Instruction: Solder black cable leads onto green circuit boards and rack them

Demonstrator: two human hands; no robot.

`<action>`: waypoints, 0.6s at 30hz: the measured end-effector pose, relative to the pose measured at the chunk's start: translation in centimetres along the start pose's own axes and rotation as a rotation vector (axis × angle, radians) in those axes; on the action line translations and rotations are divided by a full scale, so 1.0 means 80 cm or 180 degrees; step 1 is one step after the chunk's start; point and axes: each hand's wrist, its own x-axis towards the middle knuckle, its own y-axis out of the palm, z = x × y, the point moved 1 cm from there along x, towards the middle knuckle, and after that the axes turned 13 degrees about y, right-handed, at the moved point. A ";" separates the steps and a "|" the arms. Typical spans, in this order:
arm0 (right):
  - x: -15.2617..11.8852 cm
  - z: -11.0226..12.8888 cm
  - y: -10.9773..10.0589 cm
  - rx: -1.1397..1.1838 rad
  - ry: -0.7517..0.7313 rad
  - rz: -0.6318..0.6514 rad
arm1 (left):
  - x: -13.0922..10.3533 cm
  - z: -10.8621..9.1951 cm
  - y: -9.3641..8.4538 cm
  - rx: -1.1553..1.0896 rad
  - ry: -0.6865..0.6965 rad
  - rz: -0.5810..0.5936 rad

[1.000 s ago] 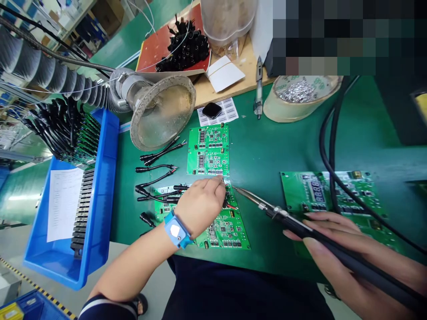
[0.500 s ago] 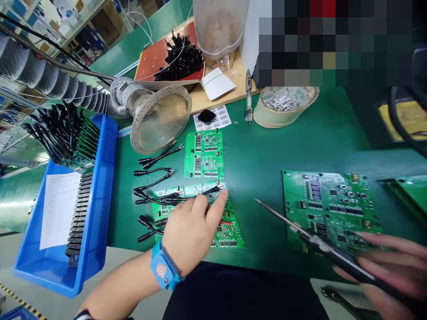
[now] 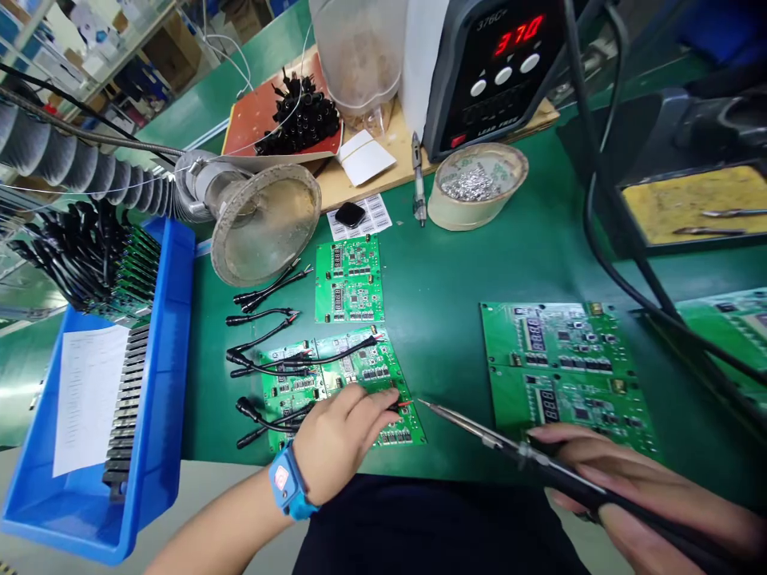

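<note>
My left hand (image 3: pixel 341 427), with a blue strap at its wrist, lies over the lower part of a green circuit board (image 3: pixel 413 431). Its thumb and fingertips are pinched on a black cable (image 3: pixel 391 404), whose red wire end points right. A second black cable (image 3: pixel 353 352) rests across the board's upper part. In my right hand (image 3: pixel 623 487) is a soldering iron (image 3: pixel 473 427), held like a pen. Its tip is just right of the red wire end, seemingly a small gap away.
Loose black cables (image 3: pixel 264 315) lie left of the boards. A blue bin (image 3: pixel 164 399) holds wired boards. Behind stand a fume extractor hood (image 3: pixel 267 228), a tin of metal bits (image 3: pixel 476 200) and a soldering station (image 3: pixel 497 80) reading 370. More boards (image 3: pixel 563 335) lie right, near a hanging cord (image 3: pixel 590 208).
My left hand has moved from the upper cable's end down to the lower cable with the red wire. The soldering iron's tip has come left and down, close to that wire. The view has shifted right.
</note>
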 end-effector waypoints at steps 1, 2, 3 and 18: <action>0.000 -0.001 -0.001 0.0017 -0.0100 0.0165 | -0.001 0.000 0.000 0.0008 0.0011 0.0028; 0.000 -0.001 -0.001 -0.0010 -0.0208 0.0304 | -0.001 0.000 0.000 0.0022 0.0019 0.0075; 0.001 0.001 -0.001 -0.0052 -0.0324 0.0383 | -0.002 0.000 0.001 0.0038 0.0019 0.0132; 0.025 0.041 0.008 -0.0602 -0.0984 0.0358 | 0.003 -0.005 0.008 0.0124 -0.0265 0.0212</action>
